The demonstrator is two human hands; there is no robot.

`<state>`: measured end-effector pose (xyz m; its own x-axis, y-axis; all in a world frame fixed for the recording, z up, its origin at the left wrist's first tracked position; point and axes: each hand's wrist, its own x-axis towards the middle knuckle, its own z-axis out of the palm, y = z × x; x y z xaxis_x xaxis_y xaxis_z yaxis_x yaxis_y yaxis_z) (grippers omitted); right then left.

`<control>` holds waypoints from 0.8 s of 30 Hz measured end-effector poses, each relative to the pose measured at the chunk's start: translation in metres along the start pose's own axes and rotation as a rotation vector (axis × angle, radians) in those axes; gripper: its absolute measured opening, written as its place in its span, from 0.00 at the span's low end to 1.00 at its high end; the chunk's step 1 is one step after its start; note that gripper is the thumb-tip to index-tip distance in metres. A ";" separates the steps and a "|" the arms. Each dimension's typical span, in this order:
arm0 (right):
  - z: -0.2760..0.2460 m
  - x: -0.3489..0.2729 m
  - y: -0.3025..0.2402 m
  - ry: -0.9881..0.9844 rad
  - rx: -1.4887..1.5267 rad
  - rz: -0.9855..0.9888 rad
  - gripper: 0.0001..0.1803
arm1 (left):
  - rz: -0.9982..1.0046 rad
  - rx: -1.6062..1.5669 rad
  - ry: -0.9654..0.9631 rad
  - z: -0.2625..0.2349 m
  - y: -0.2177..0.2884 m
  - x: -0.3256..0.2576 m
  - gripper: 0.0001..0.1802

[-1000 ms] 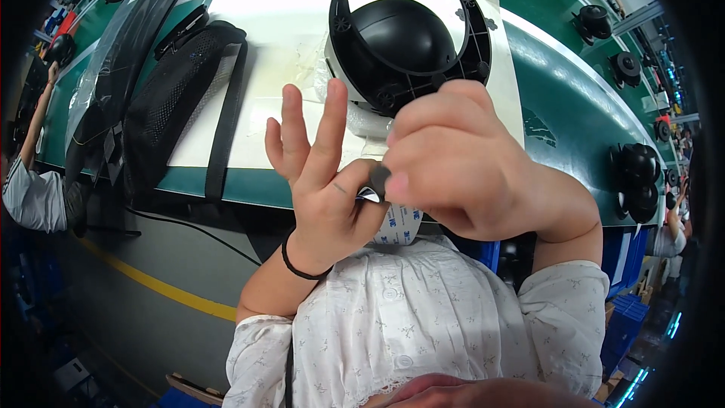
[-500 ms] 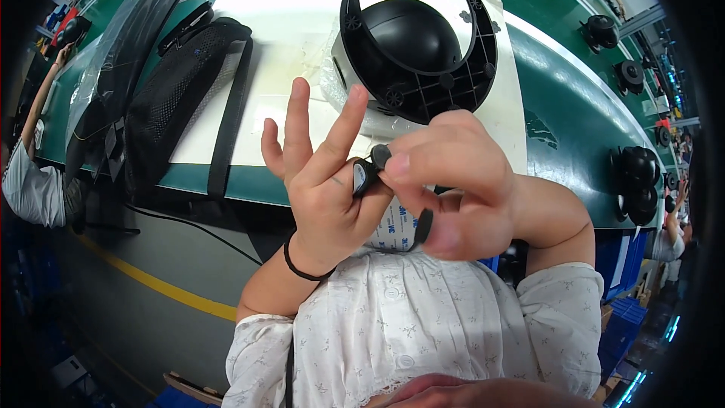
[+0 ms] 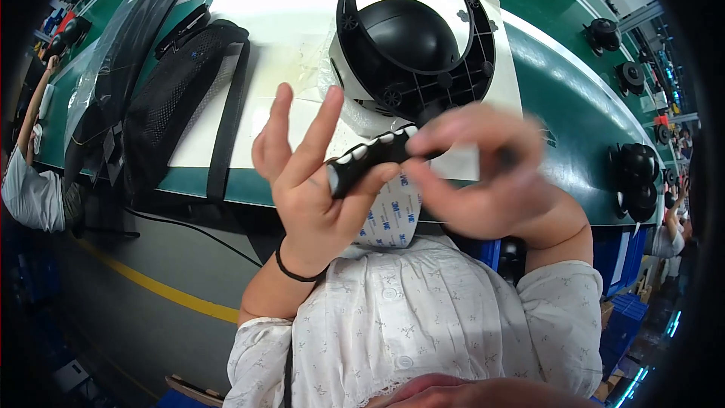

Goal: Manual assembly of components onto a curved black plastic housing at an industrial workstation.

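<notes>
Left hand (image 3: 302,193) pinching a dark stack (image 3: 370,162) with pale edge spots between thumb and forefinger, above the near edge of the table (image 3: 563,79). Right hand (image 3: 491,177), blurred, at the stack's right end; its grip cannot be determined. Beyond: black domed device (image 3: 408,34).

The white sprigged blouse (image 3: 442,317) has buttons (image 3: 390,294); a black band (image 3: 291,275) circles the left wrist (image 3: 303,254).

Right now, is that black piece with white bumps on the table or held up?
Held up: the left hand pinches the black piece between thumb and finger. Whether the blurred right hand grips it, I cannot tell.
</notes>
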<state>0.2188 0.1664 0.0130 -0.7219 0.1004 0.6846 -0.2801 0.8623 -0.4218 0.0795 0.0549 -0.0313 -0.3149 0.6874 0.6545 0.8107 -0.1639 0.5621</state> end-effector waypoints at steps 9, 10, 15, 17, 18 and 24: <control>-0.026 -0.001 0.006 -0.128 0.088 0.065 0.51 | -0.086 -0.124 -0.001 -0.009 0.008 -0.004 0.13; -0.026 -0.001 0.005 -0.125 0.088 0.069 0.51 | -0.093 -0.153 -0.001 -0.009 0.008 -0.004 0.13; -0.018 -0.005 0.006 -0.113 0.093 0.025 0.49 | -0.060 -0.219 -0.058 -0.013 0.005 -0.006 0.12; -0.020 -0.003 0.004 -0.143 0.093 0.036 0.48 | -0.063 -0.263 -0.096 -0.012 0.003 -0.006 0.11; -0.021 -0.001 0.002 -0.175 0.090 0.046 0.47 | -0.055 -0.291 -0.069 -0.012 0.005 -0.004 0.13; -0.024 0.002 -0.004 -0.168 0.160 0.155 0.53 | -0.194 -0.484 -0.092 -0.006 0.003 -0.004 0.16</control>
<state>0.2334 0.1749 0.0304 -0.8549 0.1299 0.5022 -0.2447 0.7527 -0.6112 0.0803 0.0473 -0.0289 -0.3744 0.7932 0.4803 0.4141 -0.3205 0.8520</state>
